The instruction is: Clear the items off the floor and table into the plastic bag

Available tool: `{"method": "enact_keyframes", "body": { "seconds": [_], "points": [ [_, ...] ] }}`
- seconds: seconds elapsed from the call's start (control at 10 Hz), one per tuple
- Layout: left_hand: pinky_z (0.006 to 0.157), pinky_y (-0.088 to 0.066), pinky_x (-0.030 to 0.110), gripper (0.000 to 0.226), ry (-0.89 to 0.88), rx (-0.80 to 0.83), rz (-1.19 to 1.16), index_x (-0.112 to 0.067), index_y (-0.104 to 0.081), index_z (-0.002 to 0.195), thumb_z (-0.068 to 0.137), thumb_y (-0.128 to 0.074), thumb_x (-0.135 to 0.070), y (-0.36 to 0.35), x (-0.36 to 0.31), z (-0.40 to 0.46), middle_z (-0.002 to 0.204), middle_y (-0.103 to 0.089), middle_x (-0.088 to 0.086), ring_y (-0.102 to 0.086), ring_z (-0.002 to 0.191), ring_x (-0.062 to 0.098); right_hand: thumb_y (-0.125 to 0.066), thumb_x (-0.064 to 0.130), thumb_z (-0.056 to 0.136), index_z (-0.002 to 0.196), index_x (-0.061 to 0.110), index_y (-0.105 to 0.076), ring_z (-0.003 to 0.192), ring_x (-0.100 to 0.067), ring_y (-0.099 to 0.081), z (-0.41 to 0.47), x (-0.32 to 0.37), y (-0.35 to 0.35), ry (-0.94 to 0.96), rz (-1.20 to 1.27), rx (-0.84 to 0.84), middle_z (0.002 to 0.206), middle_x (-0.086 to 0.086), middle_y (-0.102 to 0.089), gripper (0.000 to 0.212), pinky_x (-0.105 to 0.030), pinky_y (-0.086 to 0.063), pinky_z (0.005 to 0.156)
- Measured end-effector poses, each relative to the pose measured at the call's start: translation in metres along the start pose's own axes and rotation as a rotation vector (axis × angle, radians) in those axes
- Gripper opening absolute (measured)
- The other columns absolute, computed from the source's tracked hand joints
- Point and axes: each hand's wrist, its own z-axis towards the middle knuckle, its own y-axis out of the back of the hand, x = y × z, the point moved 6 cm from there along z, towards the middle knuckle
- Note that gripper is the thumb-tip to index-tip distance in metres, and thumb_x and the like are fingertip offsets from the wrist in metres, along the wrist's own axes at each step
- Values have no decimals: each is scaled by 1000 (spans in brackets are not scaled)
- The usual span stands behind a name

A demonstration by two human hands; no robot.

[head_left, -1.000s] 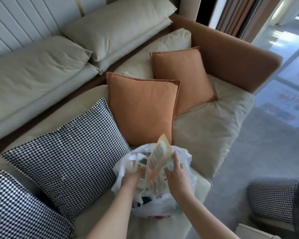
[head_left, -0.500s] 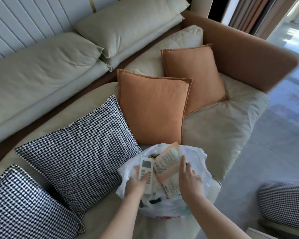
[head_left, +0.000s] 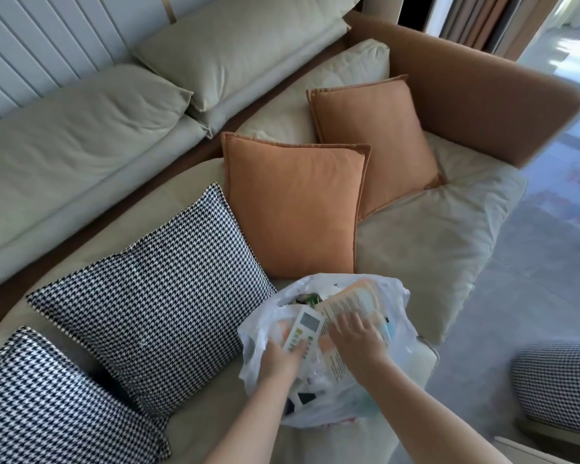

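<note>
A white plastic bag (head_left: 397, 370) sits open on the front edge of the sofa seat, full of mixed items. A white remote control (head_left: 303, 329) with a small screen lies at the bag's mouth. My left hand (head_left: 282, 361) holds its lower end, fingers over the buttons. An orange and white printed leaflet (head_left: 347, 304) lies in the bag beside the remote. My right hand (head_left: 357, 339) presses down on it with spread fingers. The lower contents of the bag are hidden.
The beige sofa (head_left: 426, 242) carries two orange cushions (head_left: 295, 209) and two houndstooth cushions (head_left: 154, 293) left of the bag. A brown armrest (head_left: 476, 95) closes the far end. A houndstooth stool (head_left: 559, 386) stands on the grey floor at right.
The leaflet went from upright in both hands to lying flat in the bag under my right hand. The remote has come into view in my left hand and sunk lower into the bag.
</note>
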Motion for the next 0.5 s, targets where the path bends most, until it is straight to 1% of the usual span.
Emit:
{"method": "enact_keyframes", "body": {
  "seconds": [0.1,0.2,0.3,0.4,0.5],
  "points": [
    [44,-33,9,68,-40,-31,25,-11,-24,147,93,-58,-33,2,0,-2,131,-53,6,-50,88,9,-50,10,93,150,12,-19,146,-36,0,-5,7,-19,-10,158,152,156,-11,-11,65,-55,-15,117],
    [52,-40,14,70,-87,-64,83,-19,-18,149,93,-57,-30,5,-5,-10,126,-54,1,-48,80,6,-51,5,91,147,11,-27,142,-33,-21,-17,8,-12,-12,194,113,149,-11,-30,61,-51,-25,115],
    [52,-37,15,68,-130,-86,158,-23,-18,148,92,-56,-27,3,-2,-13,127,-52,-2,-45,77,2,-53,6,90,142,11,-36,131,-28,-39,-34,-3,6,-84,285,34,139,-9,-44,55,-44,-34,110],
    [75,-50,24,59,-219,-124,293,-27,-31,142,89,-55,-23,2,-7,-27,131,-52,-1,-55,100,13,-52,8,90,137,11,-41,129,-27,-42,-55,-8,21,-88,309,-29,136,-8,-48,48,-43,-35,110],
    [71,-43,16,45,-314,-143,432,-22,-44,136,92,-48,-21,-1,-18,-48,133,-50,2,-54,105,17,-52,10,91,136,12,-42,130,-27,-42,-77,-11,35,-82,314,-55,136,-8,-47,46,-43,-34,111]
  ]
}}
